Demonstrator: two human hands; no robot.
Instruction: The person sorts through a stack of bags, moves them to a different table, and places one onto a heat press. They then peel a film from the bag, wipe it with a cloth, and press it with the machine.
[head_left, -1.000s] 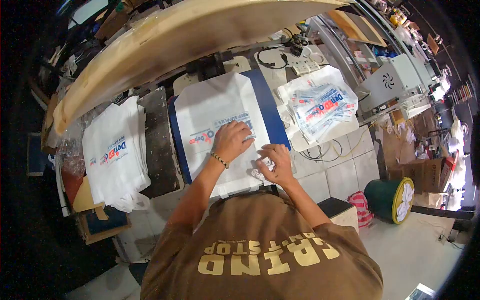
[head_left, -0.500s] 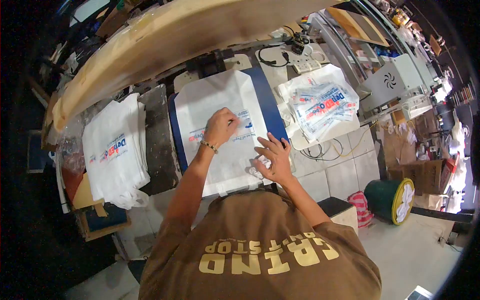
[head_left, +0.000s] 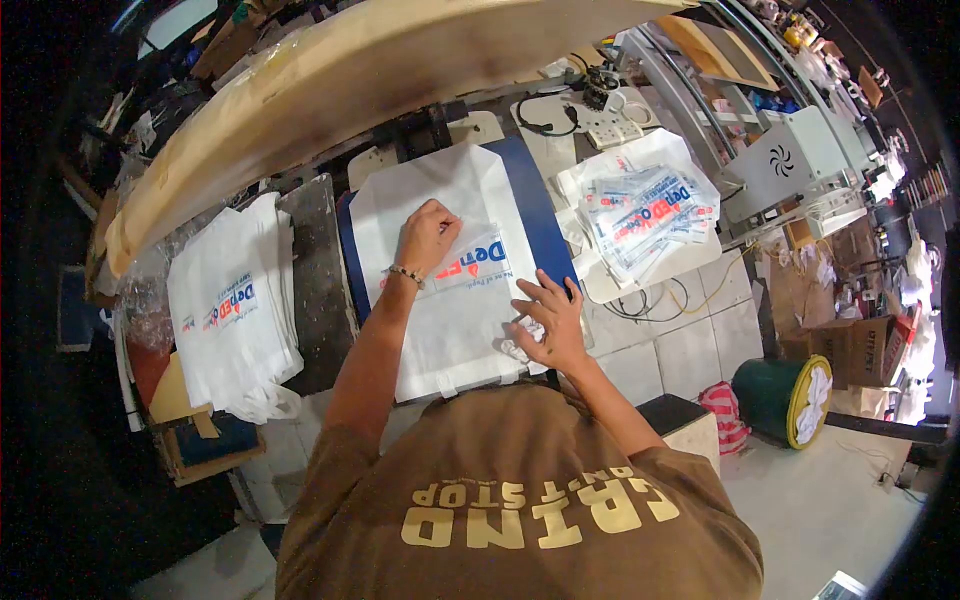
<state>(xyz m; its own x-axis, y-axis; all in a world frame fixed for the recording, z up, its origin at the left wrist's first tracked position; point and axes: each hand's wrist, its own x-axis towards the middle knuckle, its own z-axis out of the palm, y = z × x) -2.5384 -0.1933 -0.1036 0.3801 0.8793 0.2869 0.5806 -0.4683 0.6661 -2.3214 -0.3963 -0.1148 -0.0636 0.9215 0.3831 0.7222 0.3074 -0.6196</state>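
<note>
A white bag (head_left: 430,340) lies flat over a dark blue board (head_left: 535,200) in front of me. A printed transfer sheet (head_left: 485,262) with blue and red lettering is on the bag. My left hand (head_left: 430,238) is closed over the sheet's left part, fingers curled inward; anything pinched in them is hidden. My right hand (head_left: 550,322) rests at the right edge of the bag and board, fingers spread. Beside its thumb and palm is a crumpled white piece (head_left: 520,340), partly covered by the hand.
Printed white bags (head_left: 230,300) are stacked at left. Several transfer sheets (head_left: 650,220) lie on a pale surface at right, near a power strip (head_left: 612,130) and cables. A long padded beam (head_left: 330,90) crosses above the board. A green bin (head_left: 775,400) stands on the floor.
My left hand has moved slightly left and up, showing more of the blue and red lettering. My right hand has stayed nearly in place.
</note>
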